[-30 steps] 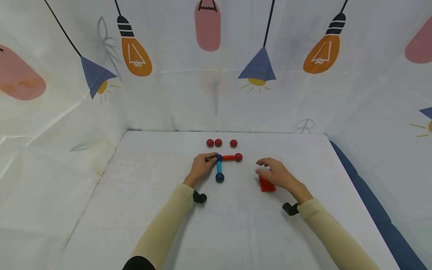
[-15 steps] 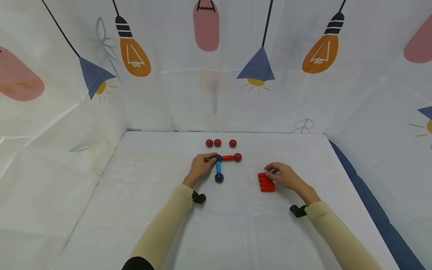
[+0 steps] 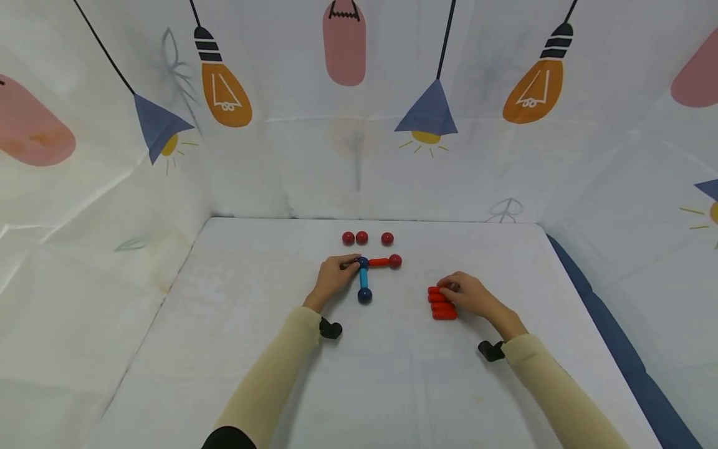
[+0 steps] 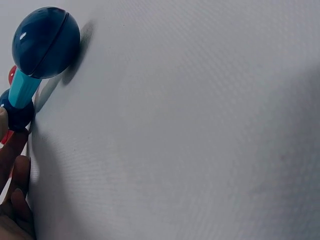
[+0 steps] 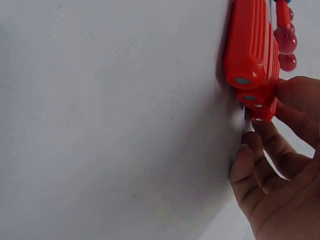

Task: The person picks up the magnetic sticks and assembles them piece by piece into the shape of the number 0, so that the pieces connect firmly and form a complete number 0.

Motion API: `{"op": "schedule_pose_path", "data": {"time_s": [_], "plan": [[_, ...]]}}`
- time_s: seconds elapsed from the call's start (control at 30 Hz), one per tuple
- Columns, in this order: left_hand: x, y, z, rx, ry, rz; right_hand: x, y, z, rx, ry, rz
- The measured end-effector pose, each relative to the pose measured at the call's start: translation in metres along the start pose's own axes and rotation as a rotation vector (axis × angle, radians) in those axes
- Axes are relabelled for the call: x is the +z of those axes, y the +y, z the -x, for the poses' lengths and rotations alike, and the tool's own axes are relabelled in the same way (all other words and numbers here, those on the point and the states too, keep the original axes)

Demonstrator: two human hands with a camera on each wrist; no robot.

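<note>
My left hand (image 3: 332, 279) pinches a dark blue ball (image 3: 363, 262) between thumb and fingers. From that ball a light blue rod (image 3: 363, 278) runs toward me to a second dark blue ball (image 3: 364, 295), large in the left wrist view. A red rod (image 3: 379, 262) joins it on the right to a red ball (image 3: 395, 261). Over at the right, several loose red rods (image 3: 444, 310) lie side by side. My right hand (image 3: 471, 293) pinches a red rod (image 5: 270, 107) at the far end of that row; metal-looking discs show on the rod ends in the right wrist view.
Three red balls (image 3: 361, 237) lie in a row behind the joined pieces, the rightmost set apart. White cloth covers the table (image 3: 252, 280), with a printed curtain (image 3: 359, 156) rising behind it. Dark blue material (image 3: 617, 343) shows past the right edge.
My right hand has come down and slightly right, from hovering over the red rods to pinching at their far end. The left hand has stayed on the blue ball.
</note>
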State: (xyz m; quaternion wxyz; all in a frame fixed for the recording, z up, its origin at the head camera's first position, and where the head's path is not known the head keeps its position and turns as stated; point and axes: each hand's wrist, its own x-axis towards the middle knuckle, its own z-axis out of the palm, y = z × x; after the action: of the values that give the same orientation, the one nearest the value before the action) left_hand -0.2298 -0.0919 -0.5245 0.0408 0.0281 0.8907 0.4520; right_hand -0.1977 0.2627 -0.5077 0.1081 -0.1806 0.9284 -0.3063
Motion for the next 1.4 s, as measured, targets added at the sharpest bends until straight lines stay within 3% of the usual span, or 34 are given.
{"op": "schedule_pose_path", "data": {"time_s": [0.33,0.57,0.87,1.17,1.4], "plan": [[0.001,-0.001,-0.001,-0.001,0.0,0.004,-0.007,-0.006,-0.003,0.054,-0.063,-0.006],[0.001,-0.006,-0.003,0.018,0.0,-0.007,-0.007,-0.011,-0.002,0.11,-0.039,-0.055],[0.0,-0.003,-0.002,0.007,-0.01,-0.01,0.003,-0.032,0.0,0.042,0.051,-0.088],[0.0,-0.003,-0.003,0.007,-0.009,-0.005,0.027,-0.049,-0.004,0.007,0.027,-0.167],[0.0,-0.004,-0.003,0.005,-0.012,0.005,0.048,-0.06,-0.006,-0.027,0.019,-0.162]]}}
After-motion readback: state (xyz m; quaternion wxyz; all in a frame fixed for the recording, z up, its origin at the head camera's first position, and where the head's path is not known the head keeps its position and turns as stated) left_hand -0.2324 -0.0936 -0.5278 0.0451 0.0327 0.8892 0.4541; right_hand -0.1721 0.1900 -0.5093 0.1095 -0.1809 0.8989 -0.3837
